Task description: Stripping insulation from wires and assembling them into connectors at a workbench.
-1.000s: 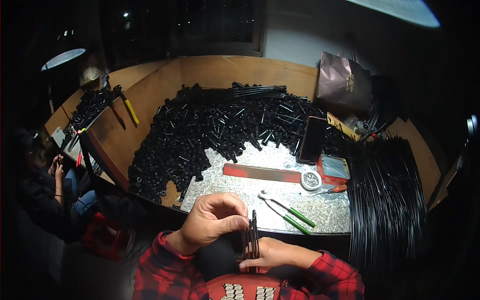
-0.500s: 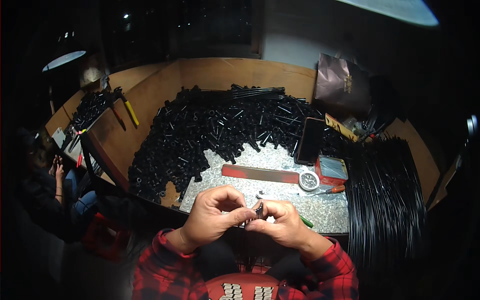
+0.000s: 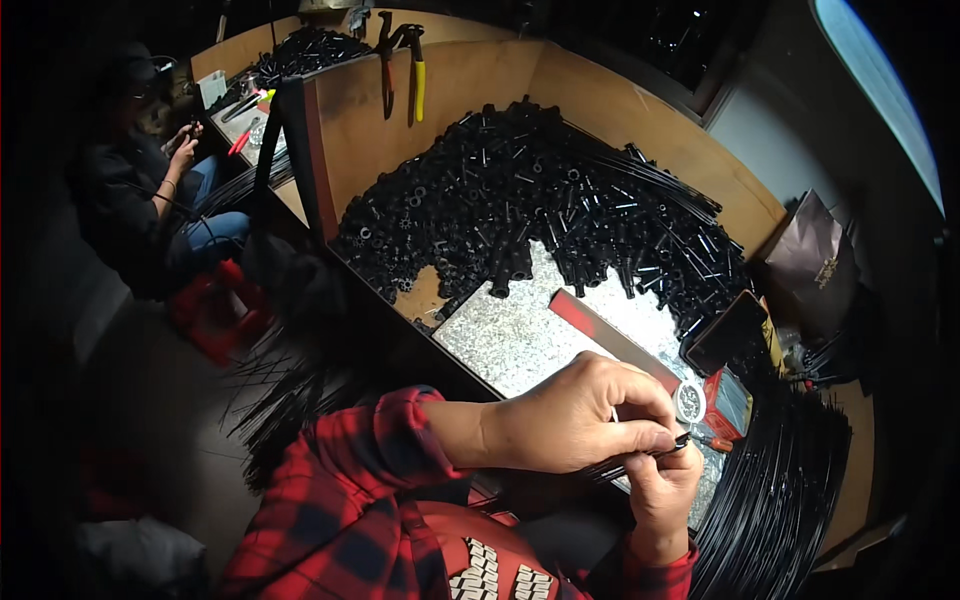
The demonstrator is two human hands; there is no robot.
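My left hand (image 3: 570, 415) has its thumb and fingers pinched together. It touches a small black part (image 3: 682, 441) just above my right hand (image 3: 665, 490), which is closed round that part with the thumb up. Thin dark strands (image 3: 608, 468) run out below the left hand's fingers; I cannot tell whether they join the part. Both hands are over the near edge of a speckled grey stone slab (image 3: 490, 335). Beyond them on the slab are a red-and-brown flat bar (image 3: 610, 335) and a small round white-rimmed dial (image 3: 690, 401).
A large heap of black tubular parts (image 3: 470, 190) fills the wood-walled bench. To the right are a red box (image 3: 725, 405), a phone (image 3: 722, 335) and a bundle of long black cables (image 3: 775, 490). Pliers (image 3: 418, 75) hang on the partition. Another person (image 3: 140, 190) sits at the left.
The view has swung left and tilted, so the bench appears rotated. Both hands now appear farther right in the picture, still together at the small black part.
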